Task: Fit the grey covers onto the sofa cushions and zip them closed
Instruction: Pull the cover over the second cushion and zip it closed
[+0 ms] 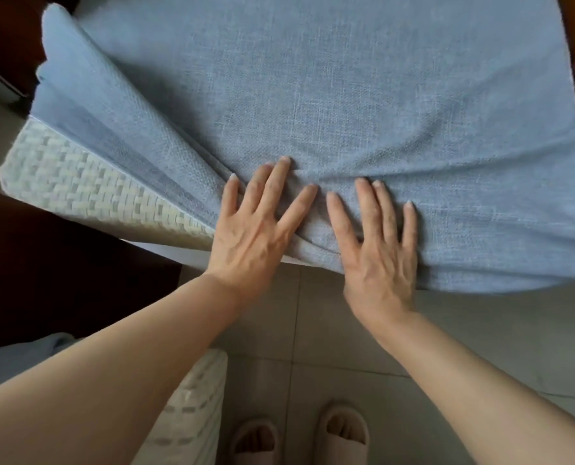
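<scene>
The grey cover [346,78] fills most of the head view, drawn over a broad cushion that reaches away from the person toward the top of the frame, its near edge running left to right just above the tiled floor [313,330]. At the left side the cover is not yet closed: its loose flap [88,105] stands folded back in layers, and below it the woven cream face of the cushion [78,182] lies bare, so the open side runs diagonally from the upper left down toward the hands. Both hands lie flat on the cloth at the near edge, side by side and almost touching. The left hand [256,226] presses with straight, spread fingers right where the folded flap meets the top panel; the right hand [376,246] presses likewise just beside it, fingers straight, gripping nothing. Small creases gather between and ahead of the fingertips. Whichever way the cloth is to be worked, the open side lies to the left of both hands, and the left hand is the nearer to it, already touching its lower end. No zip slider can be made out. A second cream woven cushion [192,397] stands low by the left forearm, and two slippered feet [299,434] show on the tiles below.
</scene>
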